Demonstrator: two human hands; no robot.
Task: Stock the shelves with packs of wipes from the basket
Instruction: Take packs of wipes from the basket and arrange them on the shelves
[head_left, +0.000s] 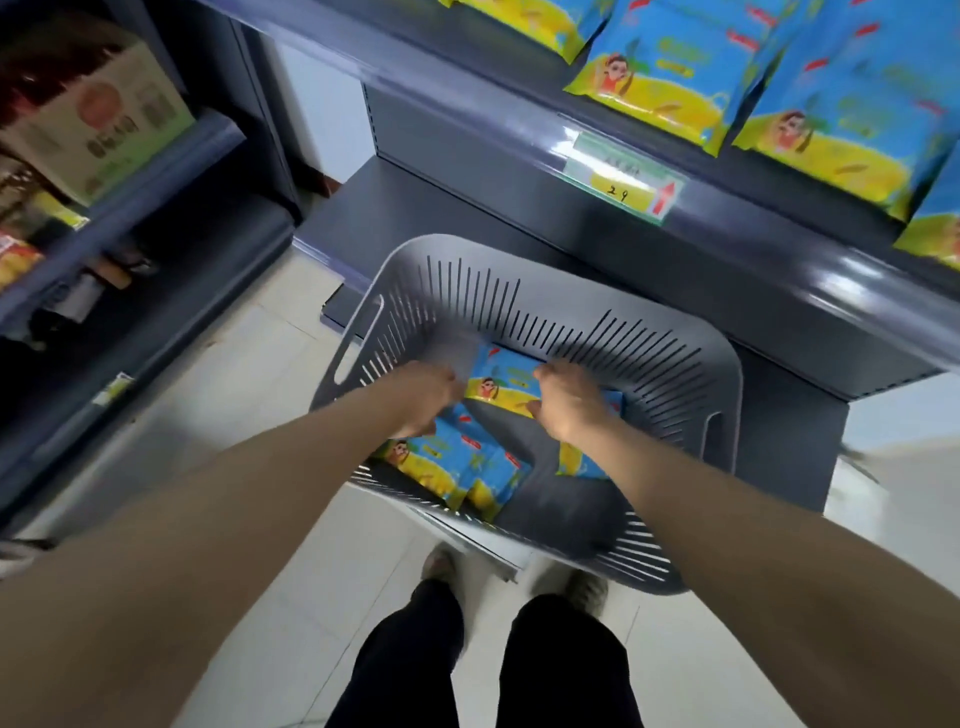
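Both forearms reached forward and down from the camera into a grey slotted basket that stood on the pale tiled floor against the dark shelf. Left hand and right hand flanked a blue-and-yellow pack near the basket's far wall; each touched an end of it, the right with fingers curled over the edge, the left blurred, so whether it had closed on the pack could not be told. More packs lay on the basket's bottom nearer the person, overlapping, with another under the right wrist. Above, on the shelf, stocked packs stood in a row behind a price tag. Dark trouser legs and shoes showed below the basket.
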